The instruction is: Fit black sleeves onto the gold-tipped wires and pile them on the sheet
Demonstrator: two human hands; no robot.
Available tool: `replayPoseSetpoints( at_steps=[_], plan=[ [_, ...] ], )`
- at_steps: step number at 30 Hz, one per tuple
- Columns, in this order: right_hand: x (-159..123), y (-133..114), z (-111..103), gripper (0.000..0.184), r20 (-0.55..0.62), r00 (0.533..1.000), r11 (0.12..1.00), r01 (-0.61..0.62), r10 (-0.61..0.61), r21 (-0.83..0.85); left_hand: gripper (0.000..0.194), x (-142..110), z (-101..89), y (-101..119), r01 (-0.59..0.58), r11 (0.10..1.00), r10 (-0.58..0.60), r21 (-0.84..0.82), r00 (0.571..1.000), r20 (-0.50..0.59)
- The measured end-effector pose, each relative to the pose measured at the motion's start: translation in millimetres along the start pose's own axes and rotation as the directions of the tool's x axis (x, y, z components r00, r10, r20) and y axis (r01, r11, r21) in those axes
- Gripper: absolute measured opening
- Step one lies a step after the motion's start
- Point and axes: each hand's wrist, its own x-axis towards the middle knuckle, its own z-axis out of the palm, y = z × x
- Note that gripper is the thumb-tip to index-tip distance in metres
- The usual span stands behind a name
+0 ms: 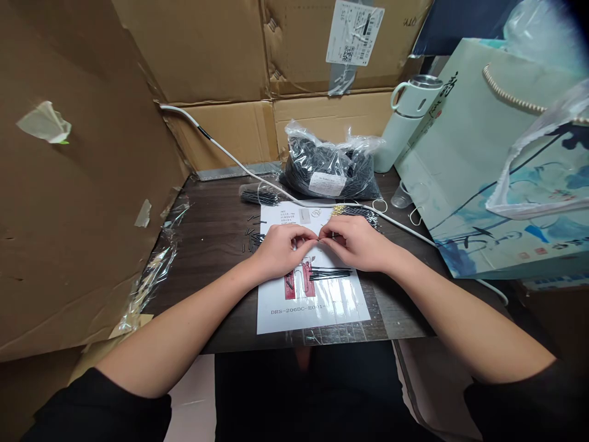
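My left hand (281, 250) and my right hand (358, 243) meet fingertip to fingertip above a printed paper sheet (317, 318). Both are closed in a pinch; whatever sits between the fingertips is too small and covered to make out. Just below them, several thin black wires (330, 274) lie side by side across the sheet. Short black tube pieces (252, 239) are scattered left of my left hand. Behind my right hand rests a bundle of black wires with gold-coloured ends (356, 212), partly hidden by that hand.
A clear bag of black pieces (299, 169) stands at the back, beside a smaller clear-wrapped bundle (260, 195). A white cable (239, 164) crosses the table (207, 245). To the right are a pale bottle (398, 135) and a large paper bag (460, 166). Cardboard walls (221, 55) enclose the left and back.
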Motion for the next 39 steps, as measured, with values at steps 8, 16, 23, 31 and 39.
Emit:
replayPoseSetpoints(
  at_steps=[8,16,23,31,39],
  plan=[
    [1,-1,-3,0.009,-0.016,1.000,1.000,-0.012,0.012,-0.005,0.015,1,-2.5,0,-0.006,1.000,0.007,0.025,0.999,-0.034],
    [1,1,-5,0.008,-0.034,0.999,1.000,-0.021,0.021,0.005,0.012,1,-4.5,1,0.017,1.000,-0.016,0.011,0.999,-0.040],
    [0,1,-4,0.007,-0.035,0.999,0.999,-0.031,0.031,0.016,0.011,1,-4.0,1,0.011,1.000,-0.011,0.007,0.999,-0.051],
    [1,1,-4,0.008,-0.030,0.999,0.999,-0.037,0.037,0.022,0.011,0,-4.7,2,-0.002,1.000,0.003,0.023,0.998,-0.055],
    [1,-3,-9,0.010,0.048,0.998,0.999,-0.050,0.050,-0.011,0.023,6,-26.5,-3,-0.026,0.980,0.049,0.197,0.992,-0.114]
  ],
)
